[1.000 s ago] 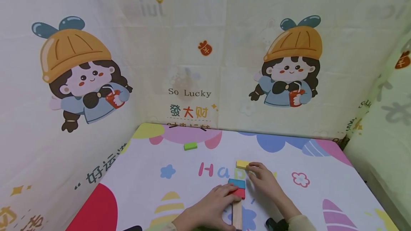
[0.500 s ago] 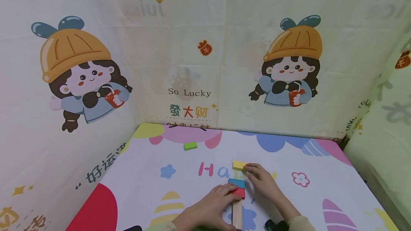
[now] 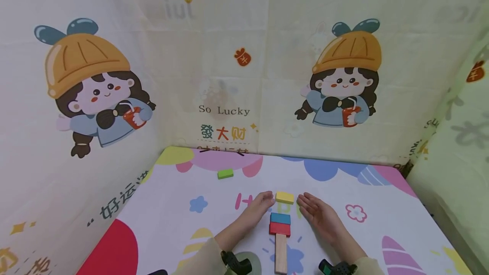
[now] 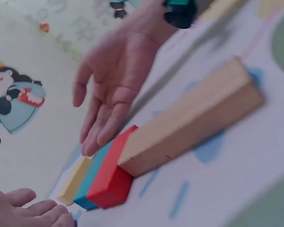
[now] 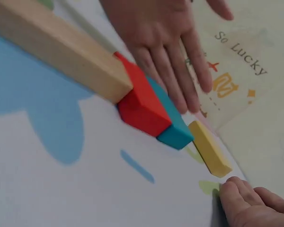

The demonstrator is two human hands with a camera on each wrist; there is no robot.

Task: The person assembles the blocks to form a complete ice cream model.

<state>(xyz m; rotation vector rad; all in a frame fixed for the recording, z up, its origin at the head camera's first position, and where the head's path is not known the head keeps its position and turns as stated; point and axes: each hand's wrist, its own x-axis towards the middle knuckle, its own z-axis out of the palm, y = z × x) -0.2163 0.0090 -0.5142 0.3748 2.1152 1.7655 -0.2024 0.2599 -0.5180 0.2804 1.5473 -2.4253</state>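
Observation:
A yellow block [image 3: 284,197] lies crosswise on the table between my two hands. My left hand [image 3: 255,210] is at its left end with fingers extended, and my right hand [image 3: 320,216] stands a little off its right end, fingers straight, palm facing inward. Neither hand holds anything. Nearer to me, a blue block [image 3: 280,218] lies flush against a red block [image 3: 279,228]. The end of a long plain wooden block [image 3: 280,253] meets the red one, pointing toward me. In the right wrist view a gap separates the yellow block [image 5: 210,149] from the blue block [image 5: 177,132].
A green block [image 3: 225,174] lies apart near the back of the table, left of centre. The table's printed cover [image 3: 412,215] runs back to hanging cloth walls [image 3: 267,96] with cartoon prints. Black devices are strapped to both wrists.
The left hand has left the red and blue blocks and moved forward to the yellow block's left side. The yellow block slid slightly left; the right hand then let go and opened.

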